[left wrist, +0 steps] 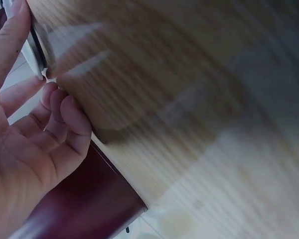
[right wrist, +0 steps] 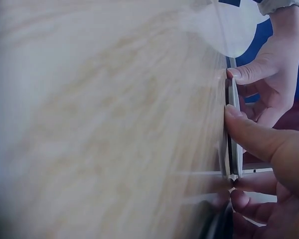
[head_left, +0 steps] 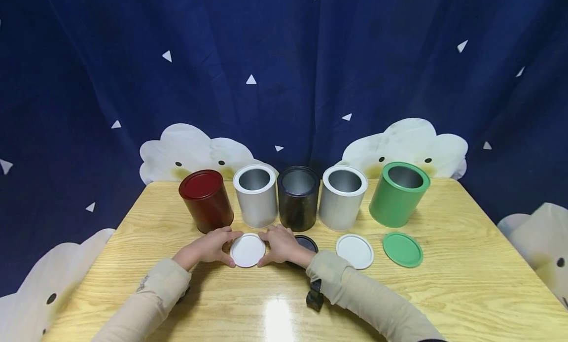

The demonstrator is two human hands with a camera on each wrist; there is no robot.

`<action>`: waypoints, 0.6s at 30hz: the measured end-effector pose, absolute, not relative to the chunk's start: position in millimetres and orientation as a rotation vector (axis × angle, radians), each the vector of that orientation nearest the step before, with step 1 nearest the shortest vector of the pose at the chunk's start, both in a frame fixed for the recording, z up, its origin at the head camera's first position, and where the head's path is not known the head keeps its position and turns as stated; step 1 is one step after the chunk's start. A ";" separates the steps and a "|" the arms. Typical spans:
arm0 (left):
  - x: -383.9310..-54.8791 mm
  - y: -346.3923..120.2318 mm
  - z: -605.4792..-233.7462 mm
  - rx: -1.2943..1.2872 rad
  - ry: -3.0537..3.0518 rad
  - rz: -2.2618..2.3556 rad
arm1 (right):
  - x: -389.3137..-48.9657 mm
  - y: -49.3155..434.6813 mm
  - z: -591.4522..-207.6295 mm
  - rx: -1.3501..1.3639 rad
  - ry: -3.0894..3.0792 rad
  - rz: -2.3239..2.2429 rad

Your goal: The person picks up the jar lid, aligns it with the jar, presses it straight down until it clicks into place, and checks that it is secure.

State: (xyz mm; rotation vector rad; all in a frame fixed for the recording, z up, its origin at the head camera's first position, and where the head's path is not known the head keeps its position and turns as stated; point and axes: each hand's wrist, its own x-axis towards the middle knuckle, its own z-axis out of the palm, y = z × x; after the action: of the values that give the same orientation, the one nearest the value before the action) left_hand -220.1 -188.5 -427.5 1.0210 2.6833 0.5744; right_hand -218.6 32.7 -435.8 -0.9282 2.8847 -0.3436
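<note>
A round white lid (head_left: 247, 250) lies flat in front of the row of cans, between both hands. My left hand (head_left: 214, 246) holds its left edge between thumb and forefinger, the other fingers curled near the tabletop. From the other side my right hand (head_left: 280, 243) grips the right edge, thumb at the near rim. The right wrist view shows the lid (right wrist: 235, 134) edge-on, close over the table, with both thumbs on its rim. Right behind the lid stands an uncovered white can (head_left: 257, 199). A black lid (head_left: 307, 242) is partly hidden beneath my right wrist.
A dark red can (head_left: 207, 204) with its top covered stands at left. Uncovered black (head_left: 298, 201), second white (head_left: 341, 204) and green (head_left: 397, 199) cans continue the row. Another white lid (head_left: 355, 252) and a green lid (head_left: 403, 250) lie at right on the wooden table (head_left: 466, 292).
</note>
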 end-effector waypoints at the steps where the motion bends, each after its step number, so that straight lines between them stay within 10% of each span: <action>1: -220.3 -188.9 -427.3 1.028 2.683 0.571 | -219.2 32.7 -436.2 -0.930 2.886 -0.355; 18: -224.8 -194.6 -427.2 1.132 2.585 0.775 | -226.1 43.3 -436.0 -1.051 2.766 -0.666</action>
State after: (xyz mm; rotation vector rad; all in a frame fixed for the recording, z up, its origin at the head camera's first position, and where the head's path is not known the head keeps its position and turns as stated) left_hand -224.8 -194.6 -427.2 1.1324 2.5854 0.7745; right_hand -226.1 43.3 -436.0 -1.0514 2.7657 -0.6662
